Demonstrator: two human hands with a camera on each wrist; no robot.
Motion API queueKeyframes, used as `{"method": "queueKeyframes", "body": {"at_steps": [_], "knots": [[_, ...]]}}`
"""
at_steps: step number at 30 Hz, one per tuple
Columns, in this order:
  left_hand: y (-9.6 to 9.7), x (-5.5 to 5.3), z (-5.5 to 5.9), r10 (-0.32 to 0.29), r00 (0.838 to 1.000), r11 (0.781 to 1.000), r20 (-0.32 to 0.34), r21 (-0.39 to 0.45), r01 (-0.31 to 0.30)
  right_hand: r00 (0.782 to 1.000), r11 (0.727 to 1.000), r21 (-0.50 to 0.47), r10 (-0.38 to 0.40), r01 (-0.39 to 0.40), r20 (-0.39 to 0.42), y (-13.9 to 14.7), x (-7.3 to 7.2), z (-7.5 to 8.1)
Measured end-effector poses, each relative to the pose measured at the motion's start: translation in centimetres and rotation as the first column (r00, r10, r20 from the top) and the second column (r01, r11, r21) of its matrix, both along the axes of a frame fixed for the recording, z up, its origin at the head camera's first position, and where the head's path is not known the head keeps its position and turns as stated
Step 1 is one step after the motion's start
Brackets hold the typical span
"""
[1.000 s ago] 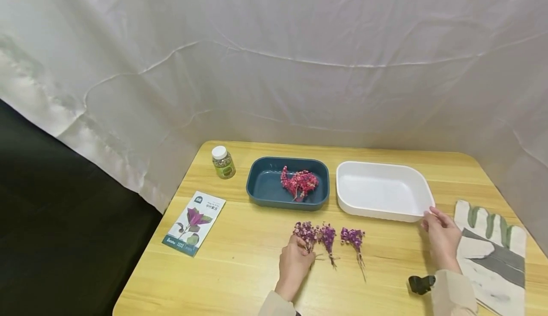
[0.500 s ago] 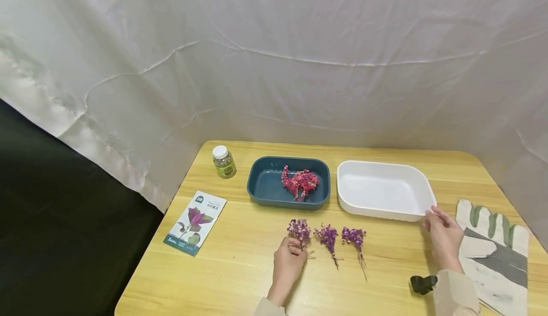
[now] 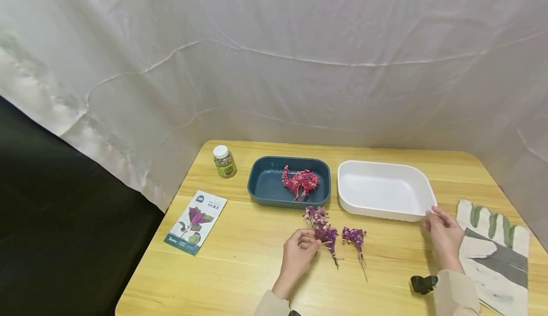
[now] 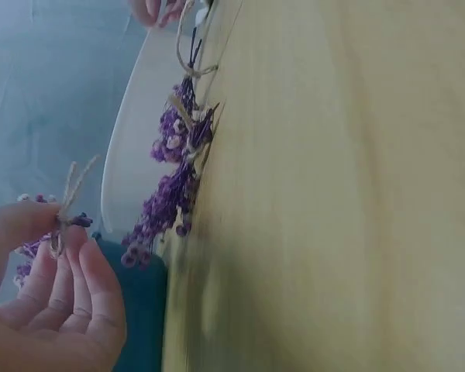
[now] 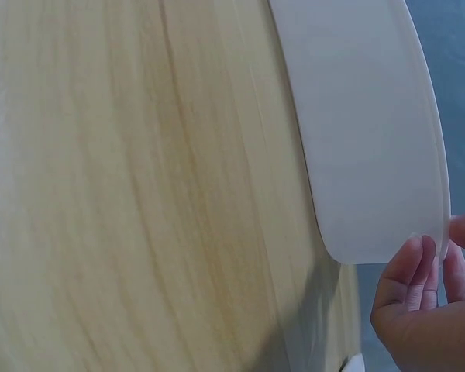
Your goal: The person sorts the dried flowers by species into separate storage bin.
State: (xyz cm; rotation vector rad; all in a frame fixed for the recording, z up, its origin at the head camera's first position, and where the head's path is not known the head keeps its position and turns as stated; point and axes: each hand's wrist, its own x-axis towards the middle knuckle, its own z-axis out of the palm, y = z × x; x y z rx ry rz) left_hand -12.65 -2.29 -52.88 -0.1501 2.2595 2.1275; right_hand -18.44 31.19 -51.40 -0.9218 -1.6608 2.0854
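My left hand (image 3: 298, 257) pinches a small bunch of dried pinkish-purple flowers (image 3: 317, 216) by its twine-tied stems, lifted off the table. In the left wrist view the twine (image 4: 77, 182) stands out between thumb and fingers. Two more purple bunches lie on the table: a middle bunch (image 3: 329, 238), partly overlapped by the held one, and a right bunch (image 3: 354, 236). My right hand (image 3: 444, 237) grips the front right corner of the white tray (image 3: 382, 214), thumb and fingers on its rim. Left of that tray, a dark blue tray (image 3: 265, 199) holds a red dried-flower bunch (image 3: 301, 182).
At the back left stands a white-capped jar (image 3: 224, 162) of small grains. A seed packet (image 3: 196, 222) with a flower picture lies at the left. Work gloves (image 3: 494, 259) lie at the right edge, beside my right forearm. A pale curtain (image 3: 334, 68) hangs behind the table.
My left hand has drawn the flower bunch left, then lifted it and shifted back right, turning the stems toward the middle bunch. The right hand stays on the white tray.
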Motion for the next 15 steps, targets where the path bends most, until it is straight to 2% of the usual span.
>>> {"method": "queueKeyframes", "body": {"at_steps": [8, 15], "knots": [[2.2, -2.3, 0.3, -0.065, 0.998, 0.998, -0.013, -0.014, 0.065, 1.0, 1.0, -0.005, -0.003, 0.003, 0.003, -0.1, 0.0, 0.0], [4.0, -5.1, 1.8, -0.107, 0.992, 0.99, -0.061, -0.093, 0.102, 1.0, 1.0, -0.01, -0.004, 0.004, -0.002, 0.2, 0.0, -0.1]]}}
